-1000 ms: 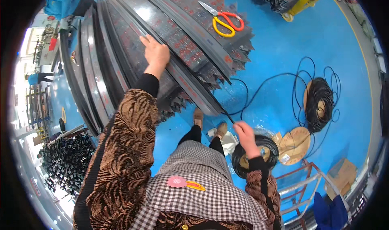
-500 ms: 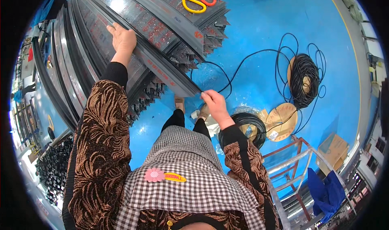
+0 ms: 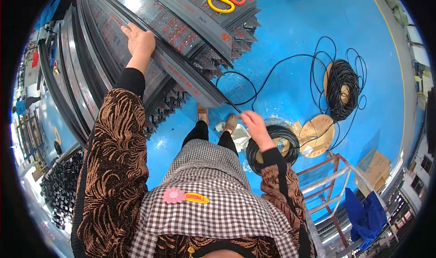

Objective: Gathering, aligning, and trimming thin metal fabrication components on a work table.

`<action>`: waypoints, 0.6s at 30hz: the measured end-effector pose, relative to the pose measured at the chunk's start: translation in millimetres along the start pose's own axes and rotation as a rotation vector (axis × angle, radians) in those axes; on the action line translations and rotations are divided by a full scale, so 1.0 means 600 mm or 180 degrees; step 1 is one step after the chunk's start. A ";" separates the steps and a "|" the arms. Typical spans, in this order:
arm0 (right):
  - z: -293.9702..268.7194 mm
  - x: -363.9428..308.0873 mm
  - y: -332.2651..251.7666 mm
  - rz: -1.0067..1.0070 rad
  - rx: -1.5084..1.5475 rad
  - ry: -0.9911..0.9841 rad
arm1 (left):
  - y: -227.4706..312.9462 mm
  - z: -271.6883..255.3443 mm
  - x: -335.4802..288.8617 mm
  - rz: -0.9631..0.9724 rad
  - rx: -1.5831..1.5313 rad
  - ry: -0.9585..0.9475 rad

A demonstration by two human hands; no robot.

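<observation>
1. In the upper left of the frame, the left hand (image 3: 141, 43) lies palm-down over a long grey profile (image 3: 179, 76), on the stack of profiles (image 3: 163, 24). Its fingers are half-stretched; I can't tell from here whether they clasp the underside.
2. Near the centre, a thin black strip (image 3: 233, 106) sticks out past the profile's lower end, running down and right.
3. Just right of centre, the right hand (image 3: 258, 130) pinches that strip's end between thumb and fingers, apart from the profile itself.
4. With 2 hands on 1 piece, I'd judge the step is working the strip at the profile's end, the left hand steadying. The next move seems to call for a firm pinch and a profile that doesn't slide.
</observation>
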State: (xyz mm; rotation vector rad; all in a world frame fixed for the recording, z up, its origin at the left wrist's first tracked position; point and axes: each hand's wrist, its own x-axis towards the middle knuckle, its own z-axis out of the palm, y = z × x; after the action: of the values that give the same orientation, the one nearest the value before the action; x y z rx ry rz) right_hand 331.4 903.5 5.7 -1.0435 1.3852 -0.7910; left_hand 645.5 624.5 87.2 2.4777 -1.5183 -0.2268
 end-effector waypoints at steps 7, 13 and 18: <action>0.029 0.032 -0.043 0.0010 0.0150 0.0131 | 0.004 0.012 -0.004 0.0001 0.0014 0.0031; -0.017 -0.032 0.016 -0.0003 0.0094 0.0083 | -0.075 0.041 0.037 0.0586 0.0557 0.0497; 0.016 0.019 -0.004 -0.0183 0.0014 0.0214 | 0.000 0.043 -0.011 0.0644 0.0320 0.0507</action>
State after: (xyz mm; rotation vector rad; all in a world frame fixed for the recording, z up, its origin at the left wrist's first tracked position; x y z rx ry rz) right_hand 342.2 893.5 2.7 -1.0659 1.4147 -0.8779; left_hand 635.9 627.3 62.5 2.3284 -1.7331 0.0811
